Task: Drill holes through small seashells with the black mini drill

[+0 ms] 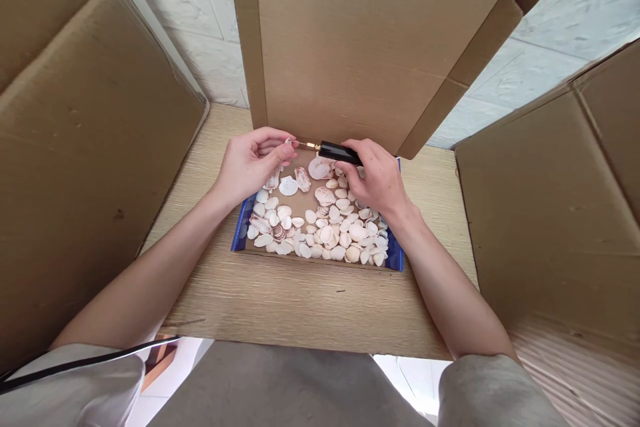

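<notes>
In my right hand [375, 170] lies a black hand drill [339, 153], a slim pen-like tool with a brass chuck and a thin bit pointing left. My left hand [250, 163] pinches a small whitish seashell [288, 141] between thumb and fingers, mostly covered by them. The bit's tip meets or nearly meets this shell; I cannot tell if it is inside. Below both hands sits a shallow cardboard tray with blue ends [395, 255], holding many white and pinkish seashells [326, 235]. A white fan-shaped shell [289, 186] with small dark dots lies near my left hand.
The tray rests on a light wooden table [280, 300]. An upright cardboard panel [360, 47] stands right behind it. Further cardboard walls close in at the left [95, 107] and right [555, 193]. Beyond them is a white brick-patterned wall [195, 7].
</notes>
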`<state>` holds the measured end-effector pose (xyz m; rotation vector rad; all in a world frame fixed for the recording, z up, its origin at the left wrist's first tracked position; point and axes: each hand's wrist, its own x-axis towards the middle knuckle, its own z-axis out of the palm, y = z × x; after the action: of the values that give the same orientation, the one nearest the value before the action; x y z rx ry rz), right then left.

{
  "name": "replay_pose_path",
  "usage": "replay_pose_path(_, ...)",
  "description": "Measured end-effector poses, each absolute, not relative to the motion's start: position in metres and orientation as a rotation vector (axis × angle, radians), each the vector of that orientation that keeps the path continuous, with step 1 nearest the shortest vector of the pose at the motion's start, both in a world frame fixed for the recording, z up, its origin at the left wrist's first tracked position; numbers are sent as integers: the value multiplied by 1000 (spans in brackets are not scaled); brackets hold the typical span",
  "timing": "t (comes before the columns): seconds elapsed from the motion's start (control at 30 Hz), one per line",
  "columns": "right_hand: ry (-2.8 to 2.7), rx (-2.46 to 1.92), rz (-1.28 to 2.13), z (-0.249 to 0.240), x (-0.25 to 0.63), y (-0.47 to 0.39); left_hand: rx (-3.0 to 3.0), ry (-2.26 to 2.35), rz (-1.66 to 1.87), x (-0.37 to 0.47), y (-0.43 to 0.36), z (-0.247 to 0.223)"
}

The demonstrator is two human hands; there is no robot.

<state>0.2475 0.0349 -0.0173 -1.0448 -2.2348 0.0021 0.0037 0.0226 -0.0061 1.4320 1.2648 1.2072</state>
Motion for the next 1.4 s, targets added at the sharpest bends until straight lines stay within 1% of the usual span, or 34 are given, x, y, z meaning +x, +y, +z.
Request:
replay_pose_path(0.17, -2275, -1009, 7, -17, 248, 35, 1460, 1259, 1174, 4, 23, -7)
replay_pose_path(0.37, -2257, -1013, 13, -17, 247, 35, 1434, 1242, 1238, 4, 24, -8)
replay_pose_path(0.77, -2271, -1021, 62, -18, 248, 35, 1466, 1231, 1174, 2, 23, -7)
replay_pose_path(1.0, -2222, -937, 9, -16, 248, 37, 1482, 1244, 1184, 3, 22, -5)
replay_pose_path(1.2, -2305, -1048, 75, -18, 247, 34, 1510, 1282, 1147, 2, 22, -7)
replay_pose_path(1.4, -2334, -1061, 189, -14, 246, 32, 1492, 1266, 1160, 3, 22, -8)
